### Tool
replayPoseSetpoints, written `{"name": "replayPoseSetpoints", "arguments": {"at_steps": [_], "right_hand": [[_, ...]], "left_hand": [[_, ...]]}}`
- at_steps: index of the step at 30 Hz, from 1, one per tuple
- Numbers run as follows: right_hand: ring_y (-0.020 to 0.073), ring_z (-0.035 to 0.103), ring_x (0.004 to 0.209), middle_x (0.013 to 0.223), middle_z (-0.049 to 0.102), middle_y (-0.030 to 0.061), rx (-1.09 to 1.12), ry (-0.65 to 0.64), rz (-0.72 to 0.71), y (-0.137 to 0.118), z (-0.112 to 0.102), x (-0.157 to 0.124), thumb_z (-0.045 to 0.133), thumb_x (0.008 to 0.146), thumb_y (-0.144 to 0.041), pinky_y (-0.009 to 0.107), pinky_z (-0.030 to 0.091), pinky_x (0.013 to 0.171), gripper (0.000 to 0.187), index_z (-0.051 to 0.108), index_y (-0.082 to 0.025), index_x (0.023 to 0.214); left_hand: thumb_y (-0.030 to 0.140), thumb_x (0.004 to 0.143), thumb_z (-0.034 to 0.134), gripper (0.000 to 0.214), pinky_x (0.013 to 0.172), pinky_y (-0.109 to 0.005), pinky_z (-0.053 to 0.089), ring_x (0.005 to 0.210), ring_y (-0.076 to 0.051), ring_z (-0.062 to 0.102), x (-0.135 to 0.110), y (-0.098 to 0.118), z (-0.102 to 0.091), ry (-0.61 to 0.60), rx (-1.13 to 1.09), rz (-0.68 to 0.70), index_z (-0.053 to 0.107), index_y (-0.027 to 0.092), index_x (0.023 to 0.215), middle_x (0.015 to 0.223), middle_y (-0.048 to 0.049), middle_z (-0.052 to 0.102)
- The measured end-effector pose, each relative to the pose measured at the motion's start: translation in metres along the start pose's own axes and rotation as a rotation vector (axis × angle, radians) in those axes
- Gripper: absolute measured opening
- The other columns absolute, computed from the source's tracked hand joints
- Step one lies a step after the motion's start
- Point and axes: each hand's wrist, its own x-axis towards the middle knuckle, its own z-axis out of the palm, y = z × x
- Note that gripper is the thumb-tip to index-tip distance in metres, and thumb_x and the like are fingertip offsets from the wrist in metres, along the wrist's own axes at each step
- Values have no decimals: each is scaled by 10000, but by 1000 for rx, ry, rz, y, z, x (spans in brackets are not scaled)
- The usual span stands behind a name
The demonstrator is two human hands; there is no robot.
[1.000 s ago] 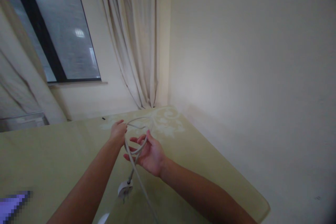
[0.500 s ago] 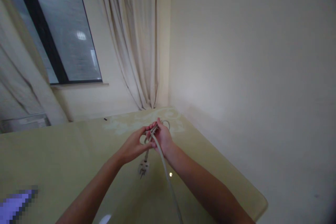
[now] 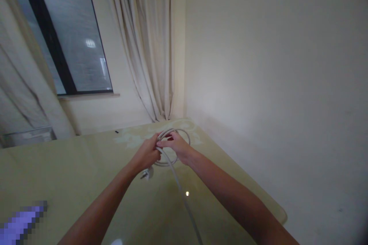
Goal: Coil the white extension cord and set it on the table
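Observation:
A pale grey power cord (image 3: pixel 181 189) is looped into a loose coil between my two hands. My left hand (image 3: pixel 147 154) is closed around the gathered strands on the coil's left side. Fingers of my right hand (image 3: pixel 177 146) pinch the cord at the upper left of the coil, close to the left fingers. The cord's white plug (image 3: pixel 148 173) hangs just below my left hand, its prongs pointing left. From the hands one long run of cord trails down toward the bottom of the view.
Beneath the hands is a glossy yellow-green table (image 3: pixel 86 168), its right edge beside a bare wall (image 3: pixel 273 84). A small dark object (image 3: pixel 116 132) lies near the far edge. A blurred purple patch (image 3: pixel 21 224) is at lower left. Curtains (image 3: pixel 149 46) and a window stand behind.
The coil has opened into wider, rounder loops. My left hand now grips the strands with its back turned up, and the plug has swung left and slightly up.

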Motion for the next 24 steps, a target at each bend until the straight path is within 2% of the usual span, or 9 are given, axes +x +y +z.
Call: {"name": "replayPoseSetpoints", "arguments": {"at_steps": [3,5,8,11,13,15,19,22,24], "right_hand": [[193,617,1022,1134,654,35,6,-162,132,-9,-6,-23,930,618,-410,289,478,764,597,662,-249,1127],[173,663,919,1177,638,49,9,-302,194,-13,-10,-41,913,665,-416,272,500,679,720,584,-280,1291],[91,588,564,924,666,19,-67,-437,251,-17,-21,-67,801,806,-467,219,424,504,605,576,-205,1303],[58,438,444,668,534,-52,-162,-498,260,-28,-42,-81,642,938,-503,200,311,435,417,646,-160,1175],[57,369,459,647,449,-71,-243,-450,211,-43,-60,-80,623,957,-504,200,252,432,394,664,-162,1148],[69,328,500,644,402,-70,-389,-370,106,-61,-75,-69,627,960,-497,207,229,455,385,692,-152,1119],[118,490,650,750,606,17,-884,-223,-188,-88,-90,-26,536,1024,-421,234,354,603,353,754,-149,1083],[178,614,816,929,730,72,-1293,-45,-298,-90,-90,8,503,1048,-400,268,397,724,343,773,-191,1037],[206,644,866,980,749,83,-1433,32,-302,-83,-92,27,477,1057,-446,278,399,741,378,768,-209,1015]], "left_hand": [[122,589,550,252,592,-264,421,666,-189,602,9,6,-17,14,67,-86,718,182,766,683,-13,681],[149,558,541,155,548,-256,383,608,-178,559,14,9,-30,44,69,-145,676,183,628,599,-8,639],[202,568,520,168,452,-239,276,470,-137,426,13,7,-53,151,47,-231,665,188,650,517,14,550],[246,578,527,235,407,-228,188,395,-104,309,4,2,-77,252,-60,-350,680,190,747,501,32,506],[250,569,564,277,401,-220,159,385,-89,280,-3,0,-90,238,-118,-378,698,188,804,516,31,519],[266,592,627,291,401,-214,158,397,-77,278,-10,0,-99,147,-153,-353,715,185,857,565,19,555],[468,714,757,343,401,-209,153,412,-61,252,-20,4,-98,-11,-253,-348,728,160,863,554,39,475],[609,739,772,462,388,-190,127,406,-47,204,-22,4,-89,66,-328,-371,647,164,730,500,95,312],[626,728,791,517,365,-173,127,396,-35,170,-20,2,-84,153,-470,-367,525,190,645,496,118,258]]}}
